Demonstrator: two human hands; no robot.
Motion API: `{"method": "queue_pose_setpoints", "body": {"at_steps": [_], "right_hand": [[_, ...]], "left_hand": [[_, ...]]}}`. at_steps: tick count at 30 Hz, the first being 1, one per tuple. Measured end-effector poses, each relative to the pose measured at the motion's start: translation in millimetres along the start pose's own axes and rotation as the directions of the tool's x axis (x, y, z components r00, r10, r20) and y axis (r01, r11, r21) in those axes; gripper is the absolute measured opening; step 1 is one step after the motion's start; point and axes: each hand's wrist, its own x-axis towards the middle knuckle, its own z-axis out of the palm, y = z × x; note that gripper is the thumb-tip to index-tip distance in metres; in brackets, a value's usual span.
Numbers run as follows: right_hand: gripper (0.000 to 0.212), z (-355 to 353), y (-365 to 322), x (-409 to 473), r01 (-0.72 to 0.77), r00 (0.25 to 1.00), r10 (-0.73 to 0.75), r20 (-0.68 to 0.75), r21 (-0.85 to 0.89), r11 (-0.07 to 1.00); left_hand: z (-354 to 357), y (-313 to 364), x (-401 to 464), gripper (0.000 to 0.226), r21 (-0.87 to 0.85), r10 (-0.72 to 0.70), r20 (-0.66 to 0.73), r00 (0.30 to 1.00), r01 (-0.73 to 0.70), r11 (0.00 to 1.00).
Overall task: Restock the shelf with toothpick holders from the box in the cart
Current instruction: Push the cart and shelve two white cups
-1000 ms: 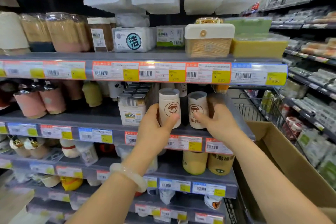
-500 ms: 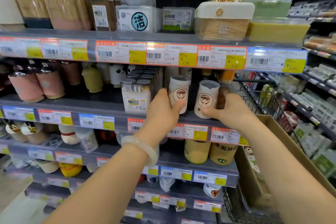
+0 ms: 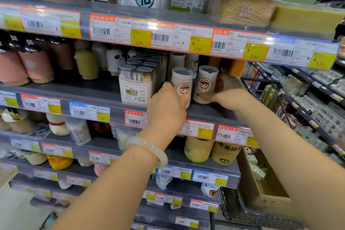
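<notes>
Both of your hands are up at the second shelf (image 3: pixel 205 112), each on an upright toothpick holder. Your left hand (image 3: pixel 166 104) wraps the left holder (image 3: pixel 182 85), thumb across its printed face. Your right hand (image 3: pixel 229 97) is blurred; its fingers touch the base of the right holder (image 3: pixel 205 84), but you cannot tell how firmly it grips. Both long axes stand vertical, the pair just beside each other, more holders behind. The box (image 3: pixel 261 188) in the cart (image 3: pixel 265 87) sits low to your right, so your right hand is nearer for the next reach, judging by position.

Holders (image 3: pixel 182 87) deeper on shelf (image 3: pixel 104 87) (slightly)
</notes>
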Motion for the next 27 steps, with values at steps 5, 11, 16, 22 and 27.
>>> {"method": "queue_pose_setpoints", "body": {"at_steps": [5,11,16,22,27], "right_hand": [[0.059,8.1,-8.7,24.0,0.055,0.998,-0.055,0.017,0.021,0.998],[0.050,16.7,-13.0,41.8,0.051,0.999,-0.052,0.011,0.083,0.995],[0.054,18.9,-8.5,57.5,0.030,1.000,-0.030,0.002,-0.026,0.999],[0.055,19.4,-1.6,63.4,0.027,0.999,-0.027,0.021,0.031,0.999],[0.055,22.1,5.0,68.3,0.004,1.000,-0.007,0.021,0.119,0.993]], "left_hand": [[0.6,0.7,-1.7,0.035,-0.006,0.007,-0.012,1.000,-0.007,1.000],[0.4,-0.1,-0.1,0.036,-0.011,-0.025,-0.017,1.000,0.025,1.000],[-0.9,0.1,-3.2,0.035,-0.008,-0.024,-0.037,0.999,0.023,1.000],[-0.2,3.2,-3.1,0.036,0.029,-0.041,-0.058,0.997,0.043,0.999],[3.3,4.3,-1.1,0.039,0.055,-0.068,-0.091,0.993,0.073,0.996]]}}
